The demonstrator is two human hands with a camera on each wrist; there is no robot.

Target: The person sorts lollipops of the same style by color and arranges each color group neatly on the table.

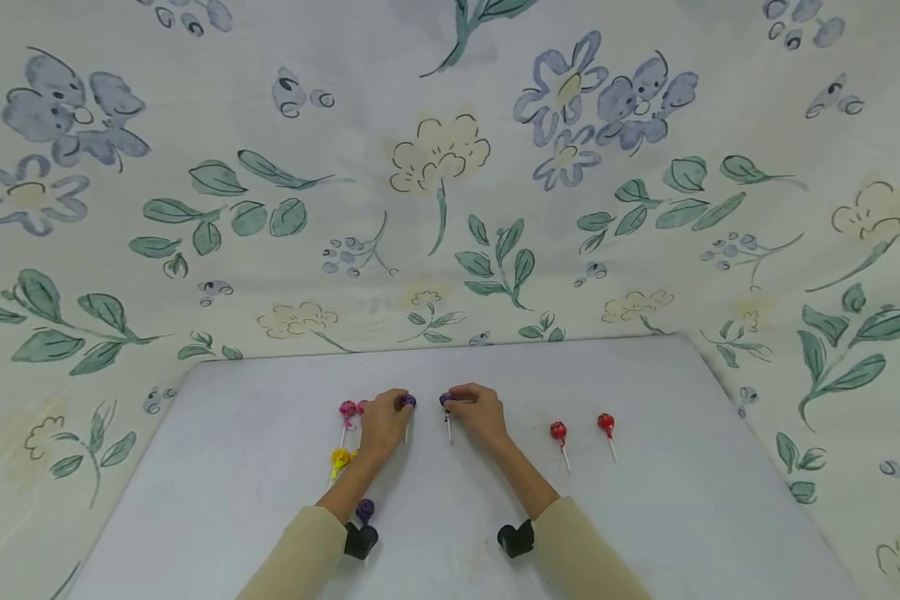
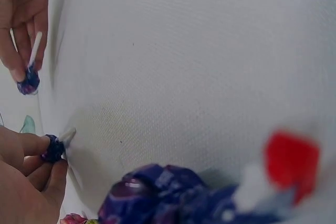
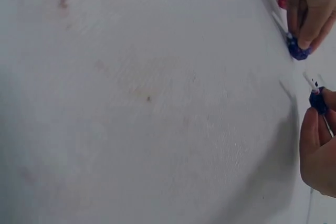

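Observation:
My left hand [image 1: 381, 425] pinches the purple-wrapped head of a lollipop [image 1: 409, 402] near the table's far side, its white stick pointing toward me. Just to the right, my right hand [image 1: 482, 412] grips a second purple lollipop [image 1: 446, 400] by the head between thumb and fingers. A small gap separates the two heads. Both pinches also show in the left wrist view, with the left lollipop [image 2: 52, 149] lower and the right lollipop [image 2: 29, 81] above. Beside my left wrist lies a third purple lollipop [image 1: 365, 510], large and close in the left wrist view.
Pink lollipops [image 1: 347, 408] and yellow lollipops [image 1: 340, 460] lie left of my left hand, partly hidden by it. Two red lollipops, one nearer [image 1: 558, 432] and one farther right [image 1: 606, 422], rest on the white table [image 1: 690, 517]. A floral cloth [image 1: 435, 275] hangs behind.

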